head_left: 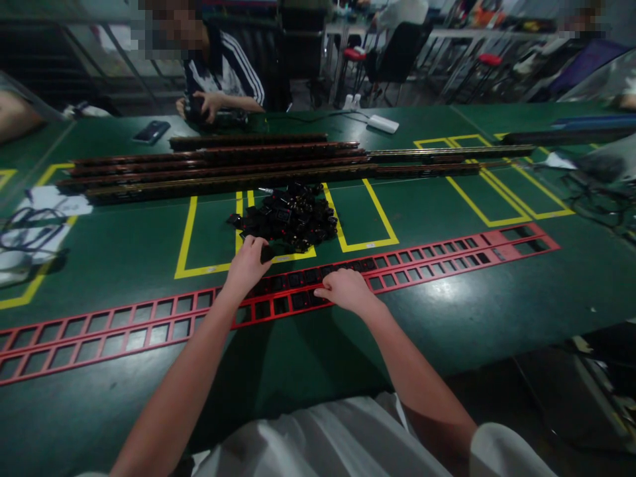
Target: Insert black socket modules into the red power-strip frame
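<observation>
A long red frame (163,309) with two rows of square openings lies across the green table. Small black square parts (311,275) fill several openings near its middle. My left hand (247,266) is over the upper row, fingers closed around a dark square part (267,254). To its right, my right hand (346,289) rests at the frame with curled fingers, beside black parts in the lower row; whatever is under its fingertips is hidden. Just beyond my hands is a loose pile of black parts (293,215).
Long dark strips (218,162) are stacked beyond the pile. Yellow tape (183,238) marks rectangles on the table (124,248). Cables (32,228) lie at the left, a phone (152,132) and white box (382,124) at the back. A person (223,73) sits opposite, handling a dark object.
</observation>
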{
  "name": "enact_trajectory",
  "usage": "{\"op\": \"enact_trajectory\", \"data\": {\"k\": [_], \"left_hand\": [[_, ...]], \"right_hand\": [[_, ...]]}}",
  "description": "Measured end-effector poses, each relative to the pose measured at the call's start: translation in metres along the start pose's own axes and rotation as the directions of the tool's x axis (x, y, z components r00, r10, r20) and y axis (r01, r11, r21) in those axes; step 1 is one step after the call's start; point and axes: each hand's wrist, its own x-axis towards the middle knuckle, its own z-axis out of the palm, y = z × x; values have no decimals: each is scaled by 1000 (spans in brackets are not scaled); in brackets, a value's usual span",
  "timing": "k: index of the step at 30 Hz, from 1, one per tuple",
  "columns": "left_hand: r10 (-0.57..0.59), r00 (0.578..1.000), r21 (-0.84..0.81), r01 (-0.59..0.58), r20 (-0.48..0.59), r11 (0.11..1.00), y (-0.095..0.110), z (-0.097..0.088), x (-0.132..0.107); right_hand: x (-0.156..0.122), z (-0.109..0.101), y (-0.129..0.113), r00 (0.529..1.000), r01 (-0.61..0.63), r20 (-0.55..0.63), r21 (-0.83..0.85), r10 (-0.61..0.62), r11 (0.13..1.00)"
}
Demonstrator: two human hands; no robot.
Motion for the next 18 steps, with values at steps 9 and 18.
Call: {"op": "enact_trajectory", "data": {"k": [9, 18], "left_hand": [[-87, 990, -583, 5, -113, 813, 13, -7, -61], [62, 997, -454, -76, -46, 888, 25, -20, -94]], "right_hand": [[5, 1, 1, 999, -34, 18, -3, 34, 999], [6, -1, 1, 1000, -22, 19, -17, 22, 1000]]}}
